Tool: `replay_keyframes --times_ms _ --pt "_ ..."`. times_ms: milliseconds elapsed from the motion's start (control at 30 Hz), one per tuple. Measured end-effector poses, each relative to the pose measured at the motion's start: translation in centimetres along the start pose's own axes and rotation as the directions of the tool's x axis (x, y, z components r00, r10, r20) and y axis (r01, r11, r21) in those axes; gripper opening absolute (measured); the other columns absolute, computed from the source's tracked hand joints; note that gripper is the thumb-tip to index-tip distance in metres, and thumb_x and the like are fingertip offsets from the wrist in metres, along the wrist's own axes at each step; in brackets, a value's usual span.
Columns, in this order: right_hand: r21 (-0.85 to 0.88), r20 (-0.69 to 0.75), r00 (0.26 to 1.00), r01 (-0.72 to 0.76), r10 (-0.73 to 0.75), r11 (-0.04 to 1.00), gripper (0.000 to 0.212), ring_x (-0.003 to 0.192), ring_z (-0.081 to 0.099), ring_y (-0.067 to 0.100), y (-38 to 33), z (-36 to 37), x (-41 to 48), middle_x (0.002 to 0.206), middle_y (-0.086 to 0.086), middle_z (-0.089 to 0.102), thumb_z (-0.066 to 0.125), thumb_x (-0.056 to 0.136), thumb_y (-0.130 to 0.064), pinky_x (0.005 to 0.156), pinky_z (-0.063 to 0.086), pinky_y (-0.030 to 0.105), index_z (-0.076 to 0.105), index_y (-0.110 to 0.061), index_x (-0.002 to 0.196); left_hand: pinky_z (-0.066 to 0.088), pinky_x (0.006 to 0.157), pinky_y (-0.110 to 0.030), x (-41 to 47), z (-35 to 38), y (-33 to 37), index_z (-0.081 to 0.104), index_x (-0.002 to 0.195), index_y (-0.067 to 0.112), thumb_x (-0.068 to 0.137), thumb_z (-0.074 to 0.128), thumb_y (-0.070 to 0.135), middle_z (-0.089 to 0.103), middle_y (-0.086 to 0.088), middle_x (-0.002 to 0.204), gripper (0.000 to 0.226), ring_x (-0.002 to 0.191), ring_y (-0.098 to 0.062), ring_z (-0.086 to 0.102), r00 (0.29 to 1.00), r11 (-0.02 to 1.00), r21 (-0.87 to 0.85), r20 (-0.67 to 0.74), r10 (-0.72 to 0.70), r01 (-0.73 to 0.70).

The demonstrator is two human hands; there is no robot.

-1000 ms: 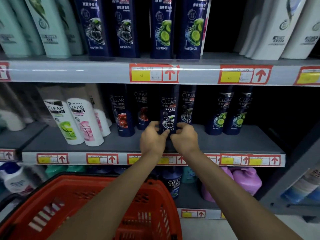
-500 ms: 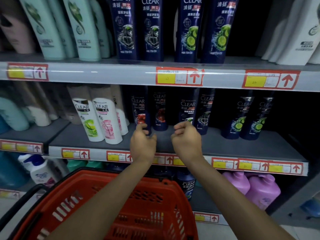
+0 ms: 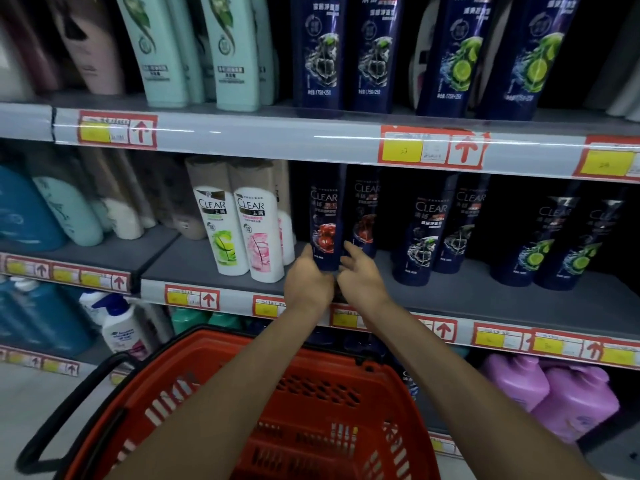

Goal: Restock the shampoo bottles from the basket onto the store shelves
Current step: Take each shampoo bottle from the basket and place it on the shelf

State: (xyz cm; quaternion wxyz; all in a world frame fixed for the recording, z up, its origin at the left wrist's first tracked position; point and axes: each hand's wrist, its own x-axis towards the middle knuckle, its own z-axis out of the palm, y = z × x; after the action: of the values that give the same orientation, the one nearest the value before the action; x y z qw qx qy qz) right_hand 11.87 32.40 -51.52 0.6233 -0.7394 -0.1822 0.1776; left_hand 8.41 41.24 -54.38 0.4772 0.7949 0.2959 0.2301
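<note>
Left hand cupped against the lower left side of a dark blue CLEAR shampoo bottle with a red fruit picture, fingers curled round its base. Right hand at the bottle's lower right edge, fingers spread and touching its side; grip loose, palm not closed around it. Bottle upright on the middle shelf, near the front edge, held between both hands.

Just behind and to the right, a second red-fruit bottle, partly hidden. Further right on the same shelf, two dark blue bottles with black charcoal art, then two with green lime art. To the left of the hands, two white CLEAR bottles side by side, one with a green label, one with pink, leaning slightly.

Above, on the upper shelf, taller dark blue bottles and pale mint bottles. Red and yellow price tags along the shelf edges.

Below the forearms, a red plastic basket with a black handle; inside of the basket mostly hidden by the arms. On the bottom shelf at right, purple jugs.
</note>
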Motion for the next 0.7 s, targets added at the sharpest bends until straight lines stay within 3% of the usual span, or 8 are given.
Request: replay_keyframes --times_ms 167,267,333,467,533,600,700 --pt "0.066 -0.002 0.999 -0.036 0.036 0.997 0.067 0.116 0.044 0.013 0.1 0.3 0.3 0.118 0.001 0.045 0.032 0.092 0.025 0.108 0.039 0.029 0.04 -0.004 0.152 0.06 0.093 -0.048 1.4 0.0 -1.9 0.062 0.134 0.032 0.074 0.052 0.004 0.076 0.002 0.112 0.067 0.1 -0.023 0.072 0.999 0.999 -0.04 0.033 0.0 0.001" --pt "0.082 -0.01 0.999 -0.049 0.05 0.995 0.067 0.13 0.045 0.017 0.5 0.3 0.6 0.132 0.004 0.048 0.034 0.093 0.025 0.117 0.038 0.044 0.038 -0.005 0.153 0.057 0.098 -0.046 0.8 -0.5 -1.1 0.06 0.139 0.026 0.079 0.049 -0.009 0.075 -0.004 0.115 0.07 0.104 -0.023 0.07 0.998 1.0 -0.028 0.06 -0.007 0.009" --pt "0.089 0.002 0.999 -0.047 0.047 0.995 0.07 0.136 0.042 0.018 0.9 0.3 1.0 0.145 0.009 0.047 0.036 0.092 0.024 0.118 0.037 0.047 0.037 -0.007 0.154 0.058 0.097 -0.046 0.7 -0.7 -0.9 0.061 0.136 0.026 0.075 0.05 -0.003 0.075 -0.001 0.115 0.068 0.103 -0.022 0.07 0.998 0.999 -0.038 0.067 -0.002 0.005" --pt "-0.044 -0.063 0.998 0.003 -0.006 0.999 0.064 0.131 0.051 0.022 1.9 0.3 0.9 0.139 0.009 0.054 0.046 0.09 0.015 0.114 0.043 0.04 0.044 -0.008 0.15 0.057 0.098 -0.048 0.4 -1.1 -1.0 0.064 0.129 0.02 0.066 0.048 0.008 0.075 -0.003 0.115 0.066 0.108 -0.024 0.069 0.996 0.998 -0.067 0.085 0.009 -0.003" --pt "-0.136 -0.114 0.99 0.068 -0.084 0.988 0.057 0.115 0.058 0.018 2.2 0.4 0.4 0.121 0.003 0.061 0.048 0.088 0.01 0.103 0.049 0.035 0.054 -0.009 0.141 0.056 0.099 -0.045 -1.0 -2.2 -0.5 0.063 0.133 0.017 0.078 0.055 0.003 0.073 -0.004 0.119 0.057 0.111 -0.023 0.068 0.998 0.999 -0.054 0.056 0.011 -0.008" --pt "-0.204 -0.116 0.981 0.128 -0.154 0.971 0.051 0.103 0.059 0.013 2.0 1.1 -0.1 0.108 -0.004 0.061 0.049 0.088 0.01 0.095 0.052 0.032 0.06 -0.01 0.134 0.055 0.098 -0.039 -2.0 -3.7 -0.9 0.058 0.139 0.014 0.089 0.056 -0.001 0.069 -0.005 0.122 0.052 0.112 -0.022 0.065 0.998 1.0 -0.02 -0.06 0.014 -0.016" --pt "-0.236 -0.022 0.981 0.18 -0.19 0.955 0.057 0.111 0.059 0.012 1.5 2.8 -1.2 0.117 -0.006 0.06 0.05 0.089 0.012 0.101 0.052 0.032 0.056 -0.012 0.14 0.054 0.092 -0.04 -2.8 -6.1 -2.1 0.058 0.13 0.016 0.092 0.059 0.003 0.065 -0.002 0.118 0.041 0.107 -0.021 0.063 0.967 0.999 -0.005 -0.251 0.049 -0.052"
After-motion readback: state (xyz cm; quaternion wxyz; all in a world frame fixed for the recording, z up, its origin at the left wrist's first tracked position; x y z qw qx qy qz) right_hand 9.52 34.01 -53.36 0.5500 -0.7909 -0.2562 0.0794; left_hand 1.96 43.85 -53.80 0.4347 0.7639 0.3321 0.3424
